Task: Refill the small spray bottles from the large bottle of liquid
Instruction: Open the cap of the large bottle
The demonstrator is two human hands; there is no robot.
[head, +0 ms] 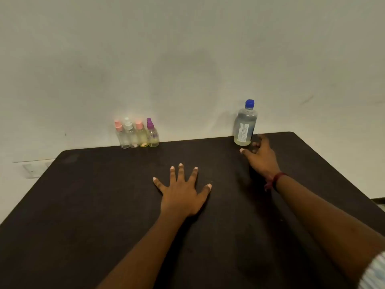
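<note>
- Head view: we look down on a dark table (104, 205) whose far edge meets a pale wall (187, 49).
- The large bottle (245, 124) stands upright near the table's far right corner, just at the far edge. Its long axis is vertical, and its blue cap (249, 103) points straight up. The body is clear, with pale liquid visible and a white label facing us and slightly left.
- Four small spray bottles stand upright in a tight row along the far edge, left of the middle and well apart from the large bottle. Their long axes are vertical and their spray tops point up.
- From left to right we see a pink-topped bottle (121, 135), a white-topped bottle (130, 134), a second pink-topped bottle (141, 134) with yellowish liquid low inside, and a purple-topped bottle (152, 133). They look to be touching one another, side by side.
- Our left hand (181, 191) lies flat on the table near its middle, palm down, fingers spread wide, holding nothing.
- Our right hand (260, 156) reaches toward the far right corner, fingers loosely curled and apart, empty. It sits just beside the base of the large bottle, on the bottle's right and near side; we cannot tell whether a fingertip touches it.
- A red thread band (276, 180) circles the right wrist.
- A patch of light patterned sleeve (375, 272) shows at the lower right corner.
</note>
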